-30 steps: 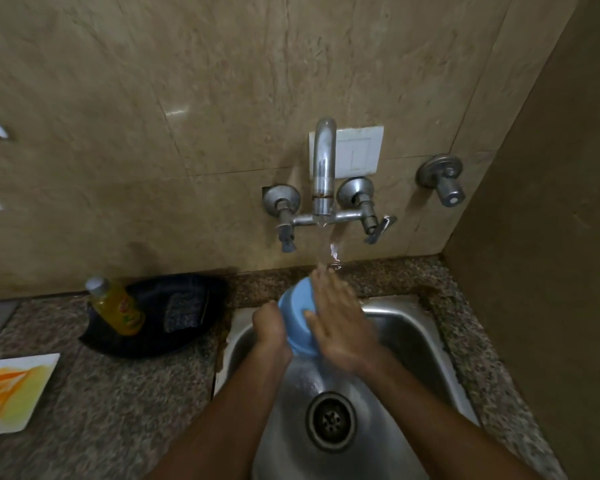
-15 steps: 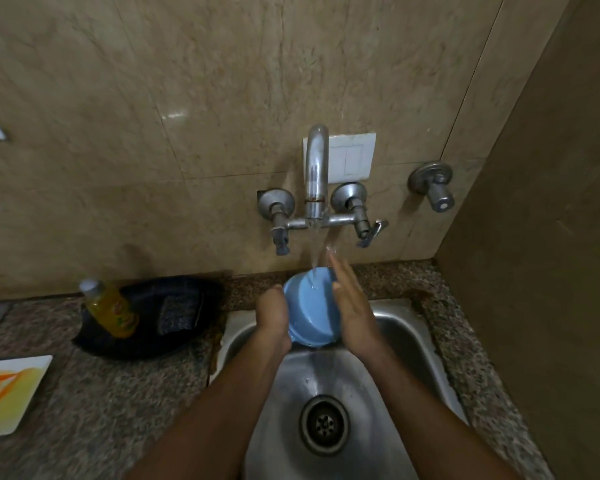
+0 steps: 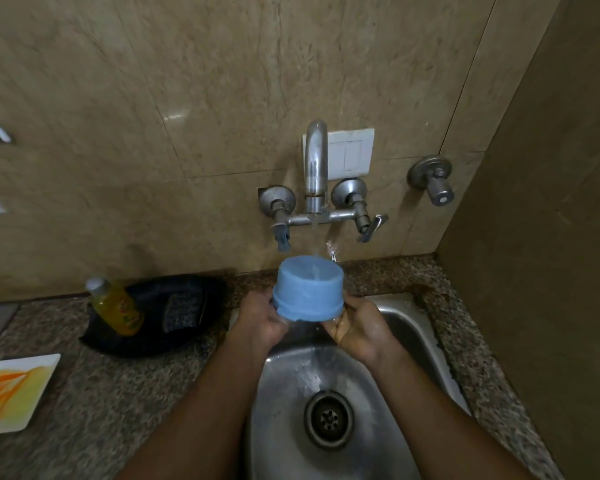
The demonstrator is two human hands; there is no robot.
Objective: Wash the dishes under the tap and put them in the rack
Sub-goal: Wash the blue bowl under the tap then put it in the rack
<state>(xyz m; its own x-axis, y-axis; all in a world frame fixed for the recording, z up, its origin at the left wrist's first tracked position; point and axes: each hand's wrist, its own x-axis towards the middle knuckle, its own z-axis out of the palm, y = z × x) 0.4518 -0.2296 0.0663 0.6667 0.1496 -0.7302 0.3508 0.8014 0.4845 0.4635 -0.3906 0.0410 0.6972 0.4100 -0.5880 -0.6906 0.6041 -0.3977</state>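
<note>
Head view, frame centre: round pale-blue plastic bowl (image 3: 309, 289), upside-down under tap (image 3: 315, 168) water, gripped at rim by left hand (image 3: 260, 320) and right hand (image 3: 357, 327).

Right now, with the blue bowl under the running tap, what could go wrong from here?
1. The blue bowl is held bottom-up by its rim between the left hand and right hand; wet fingers might slip and drop it into the sink.
2. Water from the tap strikes the flat base and may splash onto the switch plate behind the spout.
</note>
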